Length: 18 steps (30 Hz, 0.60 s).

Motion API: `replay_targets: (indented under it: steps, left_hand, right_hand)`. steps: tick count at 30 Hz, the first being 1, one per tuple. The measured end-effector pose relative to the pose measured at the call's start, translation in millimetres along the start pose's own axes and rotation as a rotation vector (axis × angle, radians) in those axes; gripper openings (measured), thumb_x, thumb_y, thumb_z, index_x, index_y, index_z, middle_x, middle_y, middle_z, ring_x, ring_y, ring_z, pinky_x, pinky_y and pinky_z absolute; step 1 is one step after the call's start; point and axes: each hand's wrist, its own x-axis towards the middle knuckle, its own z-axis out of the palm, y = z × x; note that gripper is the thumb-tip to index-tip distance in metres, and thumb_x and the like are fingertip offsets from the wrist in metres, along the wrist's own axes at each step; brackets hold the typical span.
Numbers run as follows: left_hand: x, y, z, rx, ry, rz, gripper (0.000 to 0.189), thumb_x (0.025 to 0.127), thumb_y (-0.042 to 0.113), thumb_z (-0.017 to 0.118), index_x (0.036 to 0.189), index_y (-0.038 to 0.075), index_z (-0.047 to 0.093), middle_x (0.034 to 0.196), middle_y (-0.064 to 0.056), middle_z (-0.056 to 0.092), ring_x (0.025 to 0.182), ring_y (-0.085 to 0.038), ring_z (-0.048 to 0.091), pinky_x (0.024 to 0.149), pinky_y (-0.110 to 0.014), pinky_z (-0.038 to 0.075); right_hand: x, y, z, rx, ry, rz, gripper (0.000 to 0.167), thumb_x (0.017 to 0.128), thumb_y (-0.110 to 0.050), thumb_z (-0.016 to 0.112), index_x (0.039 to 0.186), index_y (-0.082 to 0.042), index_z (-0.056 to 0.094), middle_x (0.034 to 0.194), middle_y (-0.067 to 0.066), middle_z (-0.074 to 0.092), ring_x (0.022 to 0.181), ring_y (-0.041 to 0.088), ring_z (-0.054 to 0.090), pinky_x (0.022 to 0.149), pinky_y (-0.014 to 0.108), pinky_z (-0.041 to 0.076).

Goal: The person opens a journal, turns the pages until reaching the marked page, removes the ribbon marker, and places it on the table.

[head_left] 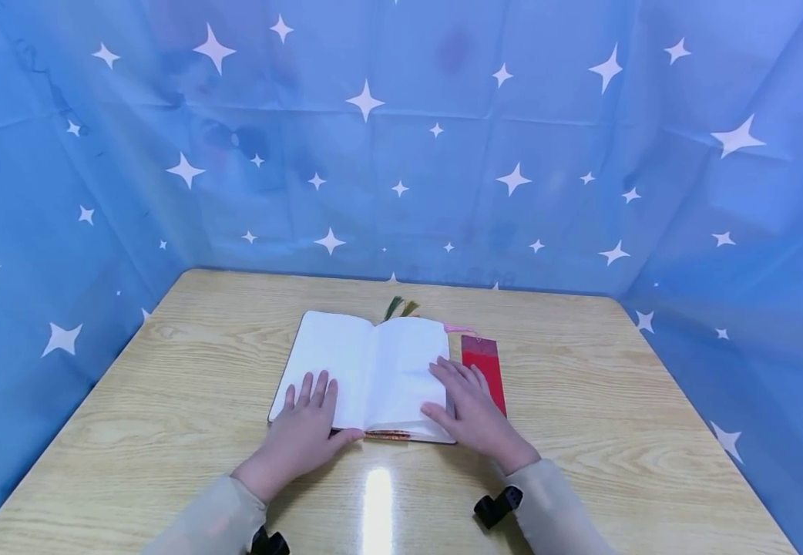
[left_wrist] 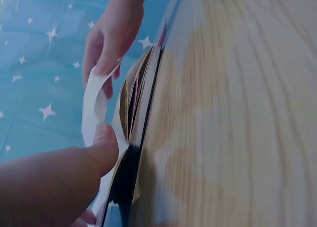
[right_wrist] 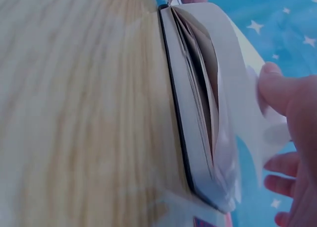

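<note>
An open notebook (head_left: pixel 335 347) with blank white pages and a thin dark cover lies on the table. My left hand (head_left: pixel 304 433) rests on its left page, fingers straight, thumb (left_wrist: pixel 105 138) reaching toward the middle fold. At the right page's outer edge, my right hand (head_left: pixel 467 408) pinches a page (right_wrist: pixel 230 73) between thumb and fingers. That page bows up off those below, as both wrist views show. Lower down, the leaves stand apart around tucked-in flat pieces, one with an orange patterned edge (head_left: pixel 388 435).
A red bookmark-like strip (head_left: pixel 482 358) lies right of the notebook, partly behind the right hand. Green tassels (head_left: pixel 393 307) and a pink ribbon (head_left: pixel 458 329) stick out at the notebook's top. The wood-grain table (head_left: pixel 616 416) meets a blue star-patterned curtain (head_left: pixel 401 154) behind and at both sides.
</note>
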Motion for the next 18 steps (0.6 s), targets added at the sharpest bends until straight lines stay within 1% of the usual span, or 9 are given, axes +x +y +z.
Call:
replay_targets:
  steps: [3, 6, 8, 10, 14, 18]
  left_hand:
    - [1.3, 7.8, -1.3, 0.020, 0.006, -0.032, 0.103, 0.080, 0.078, 0.033, 0.140, -0.005, 0.035, 0.146, -0.026, 0.026, 0.134, -0.045, 0.019, 0.103, -0.062, 0.018]
    - [3.4, 14.9, -1.3, 0.039, -0.001, -0.064, 0.110, 0.076, 0.083, 0.027, 0.139, -0.006, 0.035, 0.144, -0.028, 0.028, 0.132, -0.049, 0.020, 0.104, -0.062, 0.016]
    - [4.8, 17.6, 0.1, 0.050, 0.004, -0.081, 0.111, 0.076, 0.084, 0.025, 0.138, -0.007, 0.036, 0.143, -0.029, 0.029, 0.131, -0.051, 0.021, 0.104, -0.061, 0.016]
    - [5.8, 19.4, 1.2, 0.055, 0.014, -0.092, 0.110, 0.077, 0.083, 0.026, 0.138, -0.008, 0.036, 0.143, -0.029, 0.029, 0.130, -0.052, 0.021, 0.105, -0.060, 0.015]
    - [6.5, 20.0, 3.3, 0.067, 0.064, -0.079, 0.104, 0.080, 0.079, 0.031, 0.135, -0.009, 0.039, 0.140, -0.030, 0.033, 0.129, -0.051, 0.025, 0.106, -0.059, 0.016]
    - [6.6, 19.0, 3.9, 0.101, 0.132, -0.025, 0.097, 0.082, 0.074, 0.039, 0.135, -0.008, 0.041, 0.139, -0.030, 0.036, 0.129, -0.048, 0.029, 0.106, -0.057, 0.019]
  right_hand:
    - [2.6, -4, 0, -0.001, 0.011, -0.007, 0.069, 0.086, -0.051, 0.058, 0.141, -0.014, 0.040, 0.146, 0.009, 0.036, 0.133, 0.028, 0.029, 0.107, 0.056, 0.013]
    - [4.6, -6, 0, -0.006, 0.017, -0.007, 0.069, 0.086, -0.052, 0.058, 0.142, -0.014, 0.040, 0.147, 0.008, 0.035, 0.134, 0.028, 0.028, 0.107, 0.056, 0.014]
    - [5.0, -7, -1, -0.006, 0.023, -0.005, 0.069, 0.086, -0.052, 0.057, 0.142, -0.015, 0.039, 0.147, 0.008, 0.033, 0.134, 0.027, 0.027, 0.107, 0.056, 0.014]
    - [5.1, -7, -1, -0.006, 0.031, -0.008, 0.069, 0.086, -0.052, 0.057, 0.142, -0.014, 0.039, 0.148, 0.008, 0.032, 0.135, 0.027, 0.026, 0.107, 0.056, 0.014]
    - [4.8, -9, -1, -0.005, 0.062, -0.016, 0.070, 0.086, -0.050, 0.058, 0.143, -0.014, 0.038, 0.150, 0.008, 0.029, 0.136, 0.029, 0.024, 0.107, 0.056, 0.016]
    - [3.9, -10, -2, -0.008, 0.090, -0.010, 0.074, 0.084, -0.048, 0.062, 0.145, -0.016, 0.033, 0.151, 0.007, 0.025, 0.135, 0.029, 0.023, 0.105, 0.057, 0.021]
